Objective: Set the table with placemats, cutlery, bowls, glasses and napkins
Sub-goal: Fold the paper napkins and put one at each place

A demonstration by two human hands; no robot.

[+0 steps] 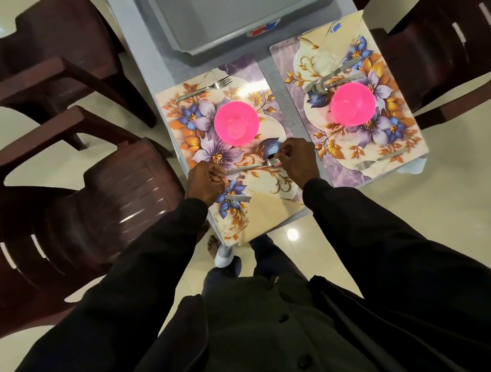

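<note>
Step in hand: squaring the spoon [248, 168] on the left placemat [183, 121], toward the tabletop's near edge, between the pink bowl [236, 123] & the knife [238, 198]. Right hand [297, 159] pinches the spoon's bowl end w/ thumb & fingertips. Left hand [205, 180] is curled at the handle tip, prob pinching it too, but the contact is partly hidden.

To do it well: set the handle parallel to the placemat's near edge, lower both ends together so it doesn't clatter or skid, & let go w/o nudging the knife just beside it. Polished steel on a glossy, hard floral mat will likely slide easily, so light pressure only.

The pink bowl is round, smooth, translucent plastic & sits mid-mat. A folded cream napkin [266, 214], soft-looking & triangular, lies at the mat's near corner & overhangs the edge. The right placemat [406, 142] has the same gloss & floral print.
</note>
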